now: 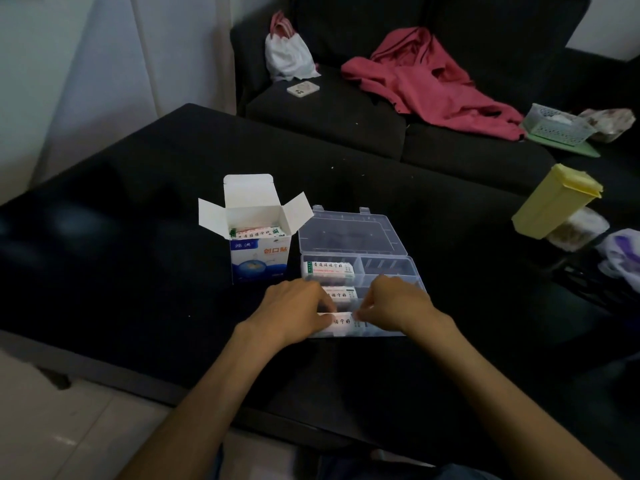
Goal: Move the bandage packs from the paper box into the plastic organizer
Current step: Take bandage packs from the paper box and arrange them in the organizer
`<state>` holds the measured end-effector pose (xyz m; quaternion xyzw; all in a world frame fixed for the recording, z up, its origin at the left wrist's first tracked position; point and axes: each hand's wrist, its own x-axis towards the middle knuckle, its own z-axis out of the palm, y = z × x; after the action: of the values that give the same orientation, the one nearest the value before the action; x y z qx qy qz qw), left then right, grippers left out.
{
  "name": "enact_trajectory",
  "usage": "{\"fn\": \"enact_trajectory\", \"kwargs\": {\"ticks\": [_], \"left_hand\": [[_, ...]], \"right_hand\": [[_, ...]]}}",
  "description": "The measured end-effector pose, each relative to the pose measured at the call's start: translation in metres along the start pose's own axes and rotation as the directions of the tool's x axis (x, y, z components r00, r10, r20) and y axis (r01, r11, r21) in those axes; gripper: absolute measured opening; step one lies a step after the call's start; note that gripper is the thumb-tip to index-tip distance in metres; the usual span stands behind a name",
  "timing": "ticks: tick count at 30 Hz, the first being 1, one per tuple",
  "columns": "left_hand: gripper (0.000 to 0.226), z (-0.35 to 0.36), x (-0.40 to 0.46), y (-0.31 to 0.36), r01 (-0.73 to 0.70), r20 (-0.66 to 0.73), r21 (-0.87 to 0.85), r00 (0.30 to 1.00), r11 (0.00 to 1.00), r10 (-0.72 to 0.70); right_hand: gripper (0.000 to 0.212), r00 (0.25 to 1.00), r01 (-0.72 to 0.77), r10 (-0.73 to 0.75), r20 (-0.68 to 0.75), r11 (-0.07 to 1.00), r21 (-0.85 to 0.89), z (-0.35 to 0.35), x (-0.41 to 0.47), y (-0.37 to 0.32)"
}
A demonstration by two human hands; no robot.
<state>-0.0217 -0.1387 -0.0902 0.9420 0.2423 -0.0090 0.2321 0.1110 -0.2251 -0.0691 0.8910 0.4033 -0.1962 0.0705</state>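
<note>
Small white paper-wrapped bandage pack (341,322) looks light, flat, slightly flexible; likely easiest to pinch by its short ends, and thin enough to crease if squeezed. It sits at the near row of the clear plastic compartment organizer (356,271), lid open, toward the near edge of the black desk (138,271). Left hand (294,310) has fingers curled, pinching the pack's left end. Right hand (393,306) has fingers curled, pinching the right end. Two more packs (327,268) already lie in the organizer's left compartments. White-and-blue paper box (258,233), flaps open, stands just left of the organizer with packs remaining inside.
</note>
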Motion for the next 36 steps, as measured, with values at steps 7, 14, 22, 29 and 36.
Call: {"fn": "enact_trajectory", "kwargs": {"ticks": [7, 14, 22, 29, 36], "left_hand": [[0.025, 0.0, 0.001, -0.001, 0.006, 0.022, -0.019, 1.0, 1.0, -0.006], [0.023, 0.002, 0.002, 0.0, 0.002, -0.004, -0.027, 1.0, 1.0, -0.002], [0.021, 0.002, 0.004, -0.006, -0.004, 0.041, -0.111, 0.999, 0.994, 0.009], [0.025, -0.001, 0.002, -0.004, 0.006, 0.032, -0.084, 0.999, 0.996, -0.004], [0.013, -0.013, 0.0, -0.011, 0.05, -0.052, -0.202, 0.997, 0.978, -0.061]], "right_hand": [[0.028, 0.996, -0.031, 0.022, 0.087, 0.995, 0.095, -0.001, 0.004, -0.004], [0.036, 1.0, 0.018, -0.014, 0.025, 0.991, -0.131, 0.001, -0.006, -0.012], [0.02, 0.988, 0.118, -0.108, -0.106, 0.989, 0.088, -0.004, -0.004, 0.008], [0.017, 0.985, 0.171, -0.168, -0.033, 0.981, 0.092, 0.006, 0.001, 0.012], [0.011, 0.98, 0.187, -0.165, -0.11, 0.955, 0.232, -0.007, -0.004, 0.02]]}}
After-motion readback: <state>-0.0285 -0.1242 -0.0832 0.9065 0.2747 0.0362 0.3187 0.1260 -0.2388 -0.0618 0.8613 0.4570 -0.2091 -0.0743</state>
